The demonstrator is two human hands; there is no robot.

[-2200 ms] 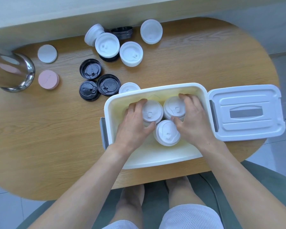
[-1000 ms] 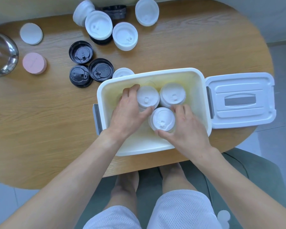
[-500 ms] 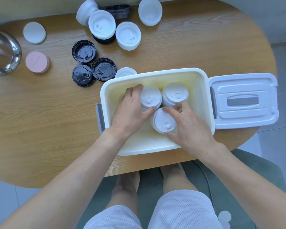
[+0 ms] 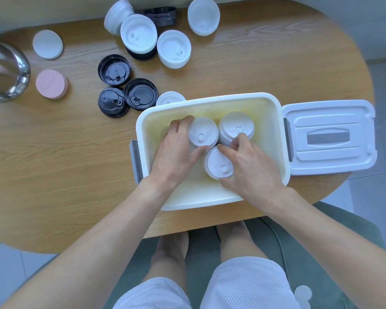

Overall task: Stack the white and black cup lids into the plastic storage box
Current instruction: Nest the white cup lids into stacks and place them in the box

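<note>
Hands in storage box (image 4: 274, 121): left hand (image 4: 176, 157) grips 10 o'clock white lid stack (image 4: 202, 134), right hand (image 4: 252, 168) pinches 6 o'clock stack (image 4: 218, 165); lid embossing unreadable.

We see a person seated, both forearms bare to the frame's lower corners, no sleeves, rings or watch on the left hand (image 4: 176, 152) or right hand (image 4: 252, 166); white mesh shorts (image 4: 210, 288) cover the thighs at bottom centre, knees bare.
</note>
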